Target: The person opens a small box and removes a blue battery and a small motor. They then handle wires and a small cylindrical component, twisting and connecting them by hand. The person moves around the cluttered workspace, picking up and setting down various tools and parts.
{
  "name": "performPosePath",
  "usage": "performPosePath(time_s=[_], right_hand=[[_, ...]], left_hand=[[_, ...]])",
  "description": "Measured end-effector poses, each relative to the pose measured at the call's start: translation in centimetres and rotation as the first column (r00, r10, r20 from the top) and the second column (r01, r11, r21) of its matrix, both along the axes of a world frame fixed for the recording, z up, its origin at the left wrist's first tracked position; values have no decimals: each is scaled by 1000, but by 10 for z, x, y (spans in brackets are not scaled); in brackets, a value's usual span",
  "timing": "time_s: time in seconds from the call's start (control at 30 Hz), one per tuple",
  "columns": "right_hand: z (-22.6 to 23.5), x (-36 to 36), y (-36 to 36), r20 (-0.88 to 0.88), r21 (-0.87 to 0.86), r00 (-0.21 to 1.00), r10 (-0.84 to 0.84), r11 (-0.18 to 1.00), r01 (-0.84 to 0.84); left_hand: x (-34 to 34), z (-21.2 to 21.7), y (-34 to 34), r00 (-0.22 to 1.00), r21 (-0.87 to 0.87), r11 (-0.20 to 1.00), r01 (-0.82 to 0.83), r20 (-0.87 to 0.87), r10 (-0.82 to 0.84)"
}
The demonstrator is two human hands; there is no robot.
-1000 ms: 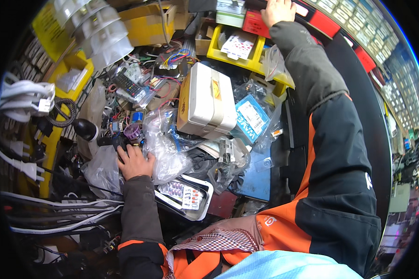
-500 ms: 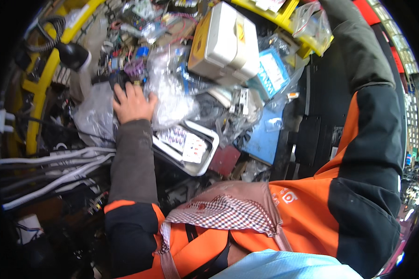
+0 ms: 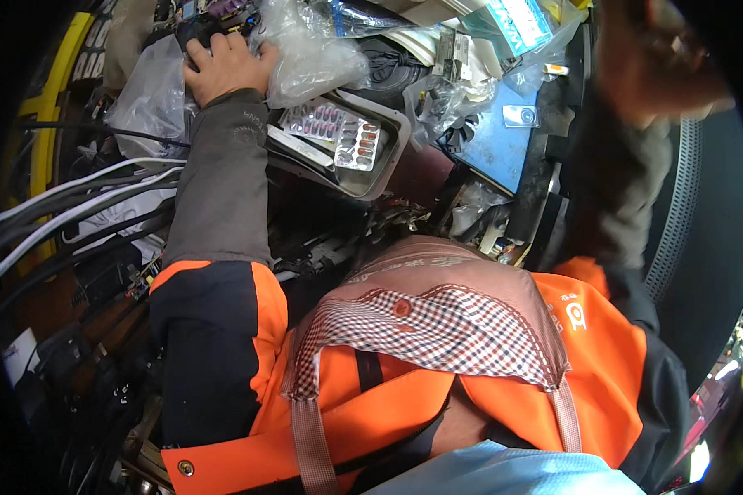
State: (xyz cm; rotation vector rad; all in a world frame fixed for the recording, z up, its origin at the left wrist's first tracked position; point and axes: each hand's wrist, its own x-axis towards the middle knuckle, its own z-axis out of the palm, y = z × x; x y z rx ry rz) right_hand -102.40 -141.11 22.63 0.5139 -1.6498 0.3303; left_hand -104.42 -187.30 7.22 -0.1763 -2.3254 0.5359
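My left hand (image 3: 229, 68) lies with fingers apart on the cluttered bench, over a dark object (image 3: 196, 28) I cannot identify. Clear plastic bags flank it: a loose bag (image 3: 150, 99) on the left and a crumpled one (image 3: 309, 58) on the right. Raised at the upper right, my right hand (image 3: 656, 74) is close to the camera and blurred. Its fingers look curled around something small and dark, which I cannot make out. Just right of my left forearm sits a grey tray (image 3: 400, 136) with blister packs of capsules (image 3: 357, 143) in it.
White and black cables (image 3: 82, 206) run in from the left towards my left forearm. A blue panel (image 3: 495, 148) and a coil of black cable (image 3: 392, 66) lie beyond the tray. A yellow frame (image 3: 54, 74) stands at the left. A dark curved surface (image 3: 710, 214) is at the right.
My right hand, out of sight before, has come into view at the upper right. The view has tilted down towards my body. My left hand stays in the same spot among the bags.
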Motion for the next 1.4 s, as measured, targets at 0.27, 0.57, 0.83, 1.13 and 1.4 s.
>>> performPosePath(time_s=[0.27,0.57,0.83,1.13,1.4], right_hand=[[-101,106,-102,364,-168,810,459,888,-428],[-175,50,-125,700,-300,526,484,867,-398],[-100,60,-169,891,-97,419,173,976,-195],[-110,38,-225,861,11,509,9,999,-35],[-81,14,-153,695,-719,-191,693,675,-165]], left_hand=[[-1,-6,6,983,57,994,-95,163,85],[4,5,9,976,103,993,-58,213,35],[7,10,9,956,178,977,-115,288,60],[5,2,7,980,219,976,-18,197,-26],[1,1,7,956,214,971,-103,292,37]])
